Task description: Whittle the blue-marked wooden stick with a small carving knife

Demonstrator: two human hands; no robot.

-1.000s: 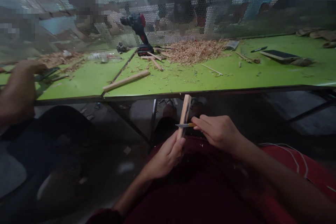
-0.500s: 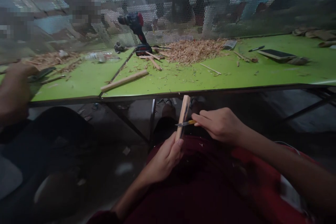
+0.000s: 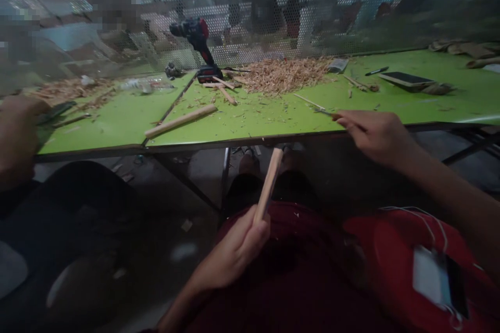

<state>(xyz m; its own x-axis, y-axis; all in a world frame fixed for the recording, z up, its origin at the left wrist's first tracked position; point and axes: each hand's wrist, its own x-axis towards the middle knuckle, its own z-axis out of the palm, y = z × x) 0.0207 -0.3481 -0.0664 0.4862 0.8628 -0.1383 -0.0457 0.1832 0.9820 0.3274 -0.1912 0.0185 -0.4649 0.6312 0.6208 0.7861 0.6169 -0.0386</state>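
In my left hand (image 3: pixel 242 242) is a pale squared wooden stick (image 3: pixel 269 182), gripped at its lower end and tilted upward over my lap. My right hand (image 3: pixel 373 132) is closed on a small knife (image 3: pixel 332 115) with a yellowish handle, its blade pointing left over the front of the green table (image 3: pixel 250 125). Knife and stick are well apart. A thin wooden sliver (image 3: pixel 308 101) lies on the tabletop just beyond the blade.
A cordless drill (image 3: pixel 199 49) stands beside a heap of wood shavings (image 3: pixel 285 75). A thicker wooden rod (image 3: pixel 182 120) lies near the front edge. Right are a pen (image 3: pixel 377 71) and a phone (image 3: pixel 406 79). Another person's hand (image 3: pixel 19 135) is at far left.
My right hand has carried the knife off the stick, up and to the right, over the table. The left hand has lowered slightly with the stick still in it.
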